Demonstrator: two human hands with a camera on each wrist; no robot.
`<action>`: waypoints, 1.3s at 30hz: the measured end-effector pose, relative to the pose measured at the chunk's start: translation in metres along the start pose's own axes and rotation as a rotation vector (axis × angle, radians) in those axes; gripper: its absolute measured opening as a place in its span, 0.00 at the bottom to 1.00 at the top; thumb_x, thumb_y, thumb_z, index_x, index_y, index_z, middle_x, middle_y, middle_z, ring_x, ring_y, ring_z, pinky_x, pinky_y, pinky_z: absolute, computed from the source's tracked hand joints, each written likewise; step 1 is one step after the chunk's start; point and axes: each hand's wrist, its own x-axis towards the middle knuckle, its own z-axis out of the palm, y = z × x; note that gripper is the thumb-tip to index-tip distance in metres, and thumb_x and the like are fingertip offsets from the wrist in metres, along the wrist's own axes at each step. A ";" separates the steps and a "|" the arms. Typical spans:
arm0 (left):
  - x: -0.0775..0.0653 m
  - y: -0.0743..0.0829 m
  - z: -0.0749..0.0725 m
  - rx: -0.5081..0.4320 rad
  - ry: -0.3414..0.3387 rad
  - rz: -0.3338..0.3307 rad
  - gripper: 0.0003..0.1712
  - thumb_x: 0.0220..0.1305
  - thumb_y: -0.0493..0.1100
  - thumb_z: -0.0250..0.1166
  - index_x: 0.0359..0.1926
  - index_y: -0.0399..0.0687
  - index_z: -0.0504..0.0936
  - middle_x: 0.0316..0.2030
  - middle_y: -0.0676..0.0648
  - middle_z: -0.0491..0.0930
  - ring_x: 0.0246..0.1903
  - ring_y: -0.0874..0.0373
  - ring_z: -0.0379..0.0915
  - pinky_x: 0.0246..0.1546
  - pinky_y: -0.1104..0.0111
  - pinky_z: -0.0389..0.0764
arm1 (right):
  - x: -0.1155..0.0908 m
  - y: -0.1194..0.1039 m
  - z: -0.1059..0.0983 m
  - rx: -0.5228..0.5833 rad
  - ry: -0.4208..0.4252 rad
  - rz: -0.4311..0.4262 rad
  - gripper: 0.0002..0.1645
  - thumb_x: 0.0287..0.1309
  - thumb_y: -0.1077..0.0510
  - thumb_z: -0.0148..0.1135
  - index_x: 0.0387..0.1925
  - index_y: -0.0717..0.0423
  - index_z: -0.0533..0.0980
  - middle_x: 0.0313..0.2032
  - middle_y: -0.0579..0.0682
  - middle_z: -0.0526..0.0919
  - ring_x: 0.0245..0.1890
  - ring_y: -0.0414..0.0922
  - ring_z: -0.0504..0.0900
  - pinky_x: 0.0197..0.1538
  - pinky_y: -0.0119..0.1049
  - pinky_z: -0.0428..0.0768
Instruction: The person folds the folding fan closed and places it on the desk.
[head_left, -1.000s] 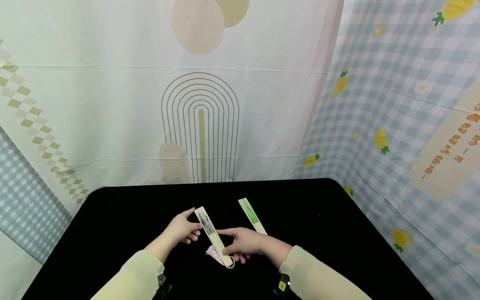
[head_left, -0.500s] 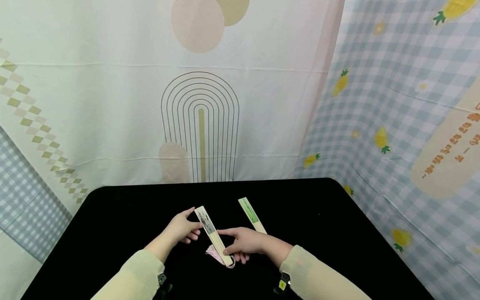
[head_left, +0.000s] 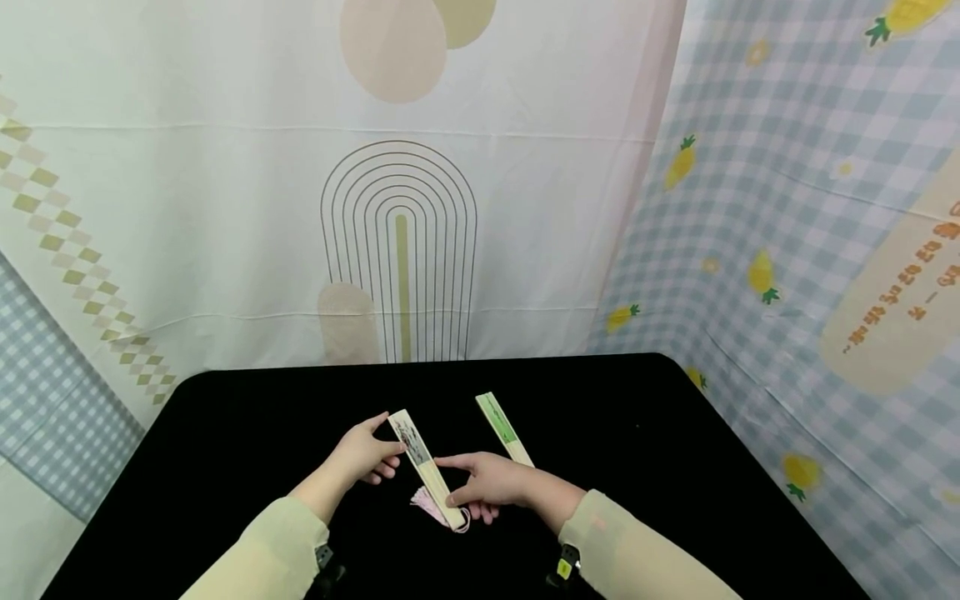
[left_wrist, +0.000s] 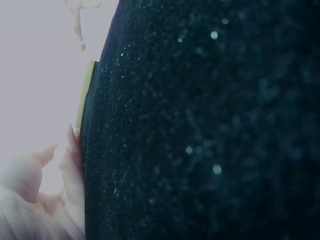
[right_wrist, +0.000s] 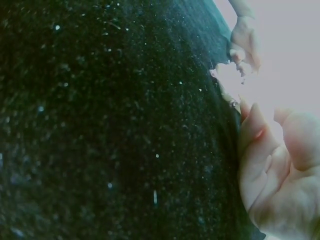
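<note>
A folded hand fan (head_left: 422, 457), with a grey-and-white printed upper half and pale wooden ribs below, lies slanted between both hands. My left hand (head_left: 360, 454) pinches its upper part, with thumb on the left edge and index fingertip by the top corner. My right hand (head_left: 487, 481) holds the lower part, thumb over the ribs and index finger stretched to the right edge. A pink tassel (head_left: 427, 503) hangs from the fan's lower end and rests to its left. In the right wrist view, the tassel (right_wrist: 228, 78) appears between the hands; glare hides much of the fan.
A second folded fan (head_left: 501, 422), green with pale ribs, lies to the right, its lower end hidden behind the right forearm. Everything rests on a black-covered table (head_left: 262, 417). A white printed curtain (head_left: 247, 208) hangs behind, and a checked cloth (head_left: 765, 192) on the right.
</note>
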 end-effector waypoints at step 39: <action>-0.067 0.006 -0.002 0.720 0.162 0.545 0.34 0.65 0.58 0.66 0.69 0.53 0.73 0.64 0.45 0.74 0.64 0.44 0.69 0.62 0.43 0.69 | -0.039 0.001 -0.017 -0.131 0.329 -0.221 0.20 0.70 0.51 0.59 0.58 0.56 0.78 0.45 0.49 0.83 0.35 0.46 0.83 0.31 0.35 0.83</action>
